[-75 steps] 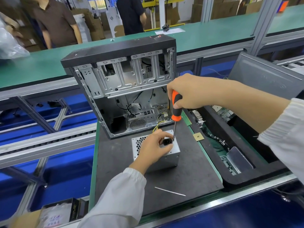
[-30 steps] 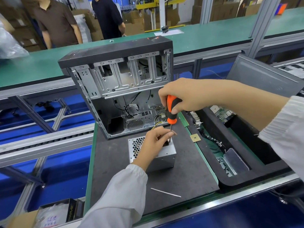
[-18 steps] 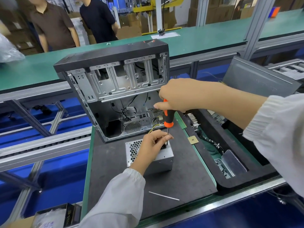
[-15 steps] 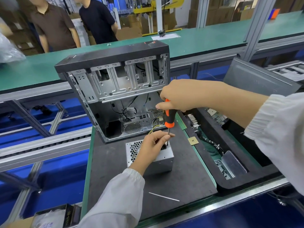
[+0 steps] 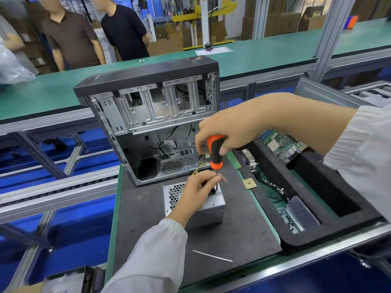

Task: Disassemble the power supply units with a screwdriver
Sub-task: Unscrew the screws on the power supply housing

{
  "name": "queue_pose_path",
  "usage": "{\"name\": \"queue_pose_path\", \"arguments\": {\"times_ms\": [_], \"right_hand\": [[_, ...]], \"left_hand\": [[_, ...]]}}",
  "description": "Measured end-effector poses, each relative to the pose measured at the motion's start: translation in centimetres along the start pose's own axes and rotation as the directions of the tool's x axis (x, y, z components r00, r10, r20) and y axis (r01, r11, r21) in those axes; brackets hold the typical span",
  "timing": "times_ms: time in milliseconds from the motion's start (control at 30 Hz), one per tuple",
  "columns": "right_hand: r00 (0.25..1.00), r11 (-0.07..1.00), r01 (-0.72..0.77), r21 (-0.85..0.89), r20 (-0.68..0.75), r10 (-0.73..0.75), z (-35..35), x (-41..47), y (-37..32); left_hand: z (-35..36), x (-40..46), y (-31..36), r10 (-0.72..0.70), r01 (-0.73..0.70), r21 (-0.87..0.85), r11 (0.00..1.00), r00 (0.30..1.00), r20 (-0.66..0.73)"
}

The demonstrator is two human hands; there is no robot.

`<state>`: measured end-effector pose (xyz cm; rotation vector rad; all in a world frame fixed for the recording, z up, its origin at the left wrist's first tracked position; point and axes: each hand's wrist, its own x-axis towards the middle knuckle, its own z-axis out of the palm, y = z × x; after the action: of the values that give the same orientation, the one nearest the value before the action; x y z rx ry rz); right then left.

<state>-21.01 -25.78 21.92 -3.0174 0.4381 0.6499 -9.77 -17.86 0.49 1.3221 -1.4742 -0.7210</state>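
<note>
Far left: we note a carton [image 5: 69, 280] at the table's [image 5: 114, 218] near corner, holding bagged items.

Left of centre: an open computer case [image 5: 148, 115] stands upright on a dark mat [image 5: 143, 218], its bare metal frame facing us, with yellow wires [image 5: 197, 168] trailing out at its foot.

Centre: just in front of the case we list the power supply [image 5: 211, 210], a silver metal box with a honeycomb grille, resting on the mat. Our left hand [image 5: 201, 189] lies on its top, fingertips pinched round the shaft of the screwdriver [image 5: 215, 153]. Our right hand [image 5: 226, 130] is curled round the orange-and-black handle, holding the tool upright, tip down on the box.

Near edge: a thin white strip [image 5: 212, 255] lies on the mat.

Right: a small square chip [image 5: 249, 183] beside the mat; then a black foam tray [image 5: 317, 235] holding a circuit board [image 5: 282, 145], cables and a clear plastic box [image 5: 301, 213].
</note>
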Motion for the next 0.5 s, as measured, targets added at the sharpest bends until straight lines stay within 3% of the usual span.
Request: {"name": "queue_pose_path", "arguments": {"times_ms": [100,200,333,500], "right_hand": [[0.969,0.970,-0.231,0.076,-0.067,0.236,0.2,0.0,-0.6],[0.926,0.928,-0.368,-0.054,-0.118,0.360,0.9,0.6,-0.9],[0.972,0.969,-0.211,-0.128,-0.131,0.194,1.0,0.5,-0.1],[1.000,0.998,-0.001,0.067,-0.015,0.002,0.4,-0.5,0.3]], "left_hand": [[-0.1,0.1,0.1,0.007,-0.007,0.026,1.000,1.000,0.007],[-0.1,0.3,0.4,0.008,-0.009,0.032,0.999,1.000,0.023],[0.0,0.2,0.5,-0.038,0.037,0.027,0.999,0.998,0.041],[0.0,0.0,0.4,-0.009,0.004,0.069,0.998,0.998,0.070]]}}
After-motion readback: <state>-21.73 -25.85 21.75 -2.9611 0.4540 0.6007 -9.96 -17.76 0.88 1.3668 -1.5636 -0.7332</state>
